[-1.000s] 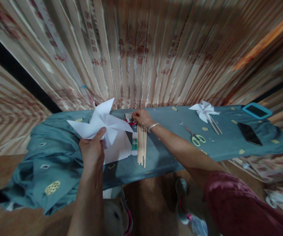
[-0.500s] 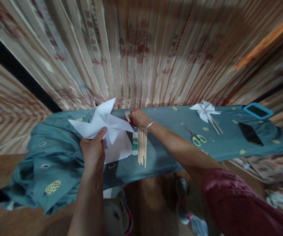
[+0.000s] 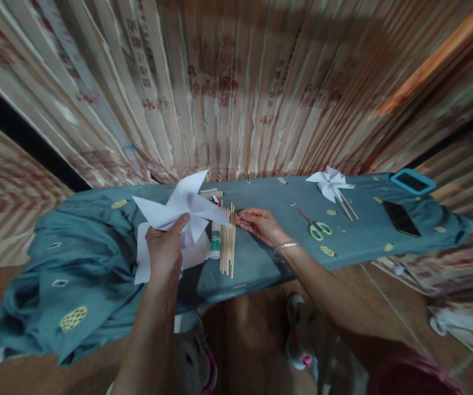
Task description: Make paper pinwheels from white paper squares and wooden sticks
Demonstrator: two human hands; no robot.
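Note:
My left hand [image 3: 165, 241] grips a white paper pinwheel [image 3: 189, 211], its thumb pressed near the centre and its blades spread out. Under it lie sheets of white paper [image 3: 197, 253]. My right hand [image 3: 259, 224] is closed in a pinch just right of a row of wooden sticks [image 3: 227, 247]; whatever is between its fingertips is too small to make out. A glue stick [image 3: 215, 244] with a green label lies between the paper and the sticks. Partly behind the pinwheel is a small red and white item [image 3: 215, 201].
Farther right on the cloth-covered table [image 3: 269, 258] lie green-handled scissors [image 3: 315, 226], finished paper pinwheels on sticks [image 3: 332, 185], a dark phone [image 3: 401, 218] and a blue-framed device [image 3: 412, 181]. A pleated curtain [image 3: 236, 120] hangs along the back edge.
My right hand has drawn back from the small red and white item toward me and to the right of the sticks. The pinwheel stays in my left hand, and the view has shifted slightly.

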